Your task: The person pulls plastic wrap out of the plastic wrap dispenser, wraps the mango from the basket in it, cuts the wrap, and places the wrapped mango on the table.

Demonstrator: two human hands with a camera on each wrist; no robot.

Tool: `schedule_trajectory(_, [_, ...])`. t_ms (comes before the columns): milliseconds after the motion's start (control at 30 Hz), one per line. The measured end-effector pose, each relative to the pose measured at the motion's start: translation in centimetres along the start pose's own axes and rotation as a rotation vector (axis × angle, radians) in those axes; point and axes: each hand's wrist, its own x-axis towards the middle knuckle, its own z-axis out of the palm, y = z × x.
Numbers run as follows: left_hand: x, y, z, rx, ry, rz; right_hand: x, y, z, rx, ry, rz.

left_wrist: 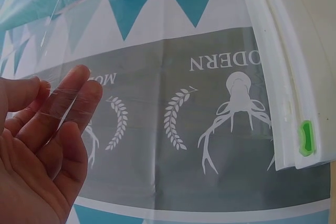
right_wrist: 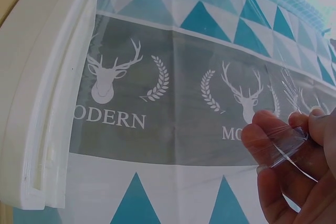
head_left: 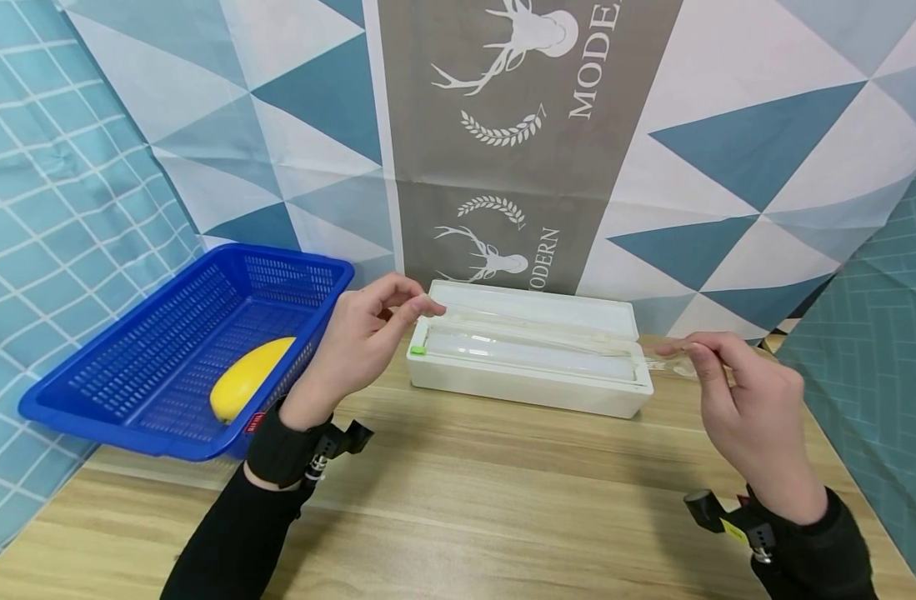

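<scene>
A long white cling film dispenser (head_left: 528, 392) stands on the table with its lid (head_left: 533, 305) raised at the back. Inside lies a roll of film (head_left: 533, 354), and a bright green slider (head_left: 417, 350) sits at its left end. Clear cling film stretches above the box between both hands. At the left end, my left hand (head_left: 363, 337) pinches the film between thumb and fingers; the left wrist view shows it across the fingers (left_wrist: 50, 114). My right hand (head_left: 758, 408) pinches the other side, with bunched film (right_wrist: 289, 145) over its fingers in the right wrist view.
A blue plastic basket (head_left: 180, 446) stands on the left, close to the left forearm, with a smooth yellow oval fruit (head_left: 251, 379) in it. Behind the box hangs a patterned cloth (head_left: 495, 158). The wooden table (head_left: 503, 500) extends in front of the box.
</scene>
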Motion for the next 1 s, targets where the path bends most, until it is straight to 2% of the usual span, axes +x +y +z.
schedule_trajectory(1000, [-0.3,1.2,-0.4,-0.001,0.029,0.03,0.4,-1.0,-0.9,0.021,0.047,-0.028])
